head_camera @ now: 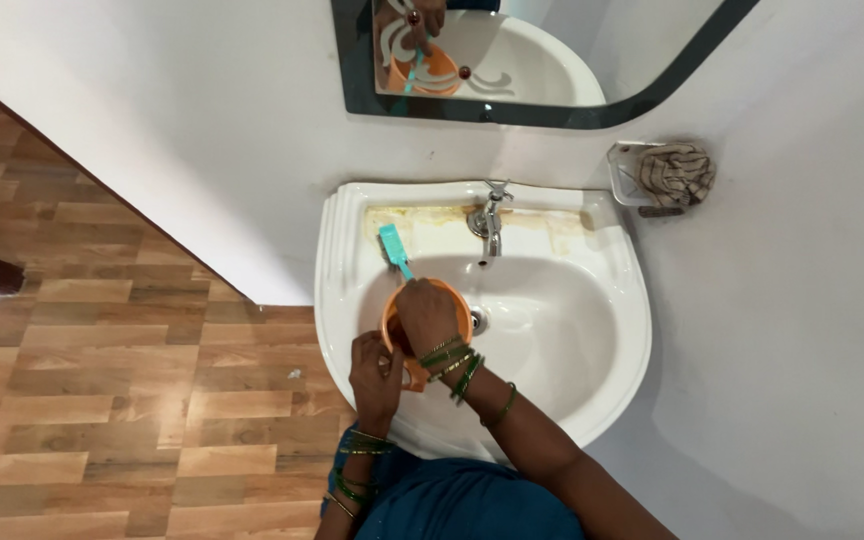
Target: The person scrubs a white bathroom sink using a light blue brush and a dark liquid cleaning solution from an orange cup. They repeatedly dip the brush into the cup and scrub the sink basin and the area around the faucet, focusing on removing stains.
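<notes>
An orange plastic mug is held over the left part of the white washbasin. My left hand grips the mug by its handle at the near side. My right hand reaches into the mug, closed on a teal brush whose head sticks out toward the basin's back rim. Green bangles ring both wrists. The inside of the mug is hidden by my right hand.
A metal tap stands at the basin's stained back ledge; the drain lies just right of the mug. A wall soap dish holds a crumpled cloth. A mirror hangs above. Wood-pattern floor lies to the left.
</notes>
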